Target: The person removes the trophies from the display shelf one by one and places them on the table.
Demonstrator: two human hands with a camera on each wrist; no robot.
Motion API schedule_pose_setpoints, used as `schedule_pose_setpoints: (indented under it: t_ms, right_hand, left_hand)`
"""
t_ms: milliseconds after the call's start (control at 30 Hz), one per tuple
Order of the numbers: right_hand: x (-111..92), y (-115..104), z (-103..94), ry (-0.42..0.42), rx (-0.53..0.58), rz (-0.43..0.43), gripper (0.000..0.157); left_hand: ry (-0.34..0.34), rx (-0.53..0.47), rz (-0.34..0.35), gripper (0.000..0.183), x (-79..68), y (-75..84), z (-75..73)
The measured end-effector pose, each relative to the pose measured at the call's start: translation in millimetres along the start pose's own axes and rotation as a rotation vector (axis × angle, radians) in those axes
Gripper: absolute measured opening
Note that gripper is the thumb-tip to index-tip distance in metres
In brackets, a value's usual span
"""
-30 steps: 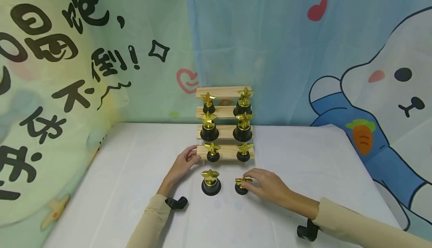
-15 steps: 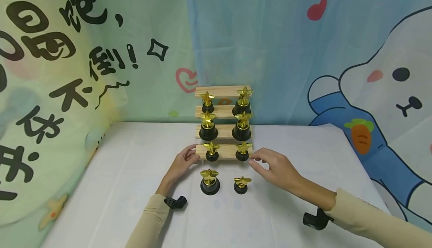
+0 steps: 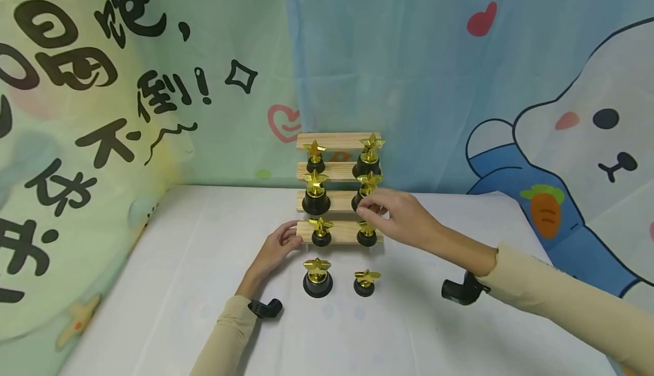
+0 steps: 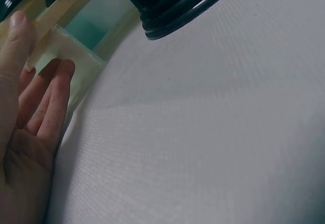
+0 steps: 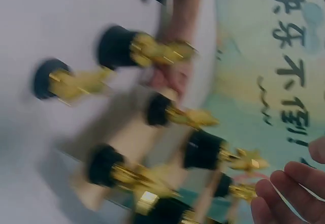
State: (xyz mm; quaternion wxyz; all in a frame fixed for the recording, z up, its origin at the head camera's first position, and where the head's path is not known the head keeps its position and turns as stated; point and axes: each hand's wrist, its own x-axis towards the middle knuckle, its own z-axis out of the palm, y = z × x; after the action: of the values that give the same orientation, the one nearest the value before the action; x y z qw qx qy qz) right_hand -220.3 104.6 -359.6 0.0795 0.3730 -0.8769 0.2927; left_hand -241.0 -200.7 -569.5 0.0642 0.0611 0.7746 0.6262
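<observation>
A stepped wooden rack (image 3: 339, 232) with clear side panels (image 4: 81, 56) bears gold star trophies with black bases on its planks. My left hand (image 3: 275, 251) holds the left end of the lowest plank, thumb on the wood and fingers at the side panel in the left wrist view. My right hand (image 3: 401, 217), fingers loosely bent and holding nothing, overlaps the right trophy (image 3: 370, 182) of the second plank from the bottom and partly hides it. Below it is the lowest plank's right trophy (image 3: 367, 238).
On the white tablecloth (image 3: 434, 330) in front of the rack stand a larger trophy (image 3: 318, 279) and a smaller trophy (image 3: 365, 284). A printed cloth backdrop (image 3: 419, 80) hangs behind the rack.
My right hand has left the small trophy on the table and moved up past the lowest plank's right end to the second plank's right trophy. My left hand has stayed put.
</observation>
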Motion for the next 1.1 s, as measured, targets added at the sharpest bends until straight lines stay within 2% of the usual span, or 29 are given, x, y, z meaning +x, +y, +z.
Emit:
schedule_pose_setpoints:
  t_ms: [167,300,467,667,867,1100]
  right_hand:
    - [41.2,-3.6,-14.6,0.019,0.044,0.01,0.019]
    - [77.0,-4.5,-19.9,0.028,0.032,0.009,0.023]
    - [120.1,-6.6,-18.5,-0.062,-0.009,0.1,0.031]
    - [161.0,3.3,-5.0,-0.184,-0.025,0.205,0.041]
    - [184.3,17.1,3.1,-0.221,-0.018,0.269,0.048]
    - [192.0,25.1,6.8,-0.248,-0.031,0.274,0.047]
  left_hand:
    - [-0.001,0.007,-0.007,0.057,0.4,0.8,-2.2]
    - [0.009,0.024,-0.014,0.056,0.8,0.2,-3.5]
    - [0.016,0.017,-0.005,0.053,0.2,-1.2,-2.9]
    - [0.01,0.01,-0.006,0.054,-1.1,-0.2,0.4]
    - [0.008,0.012,-0.015,0.058,-0.7,-0.5,2.0]
    - [-0.002,0.012,-0.01,0.059,0.5,-0.1,-1.6]
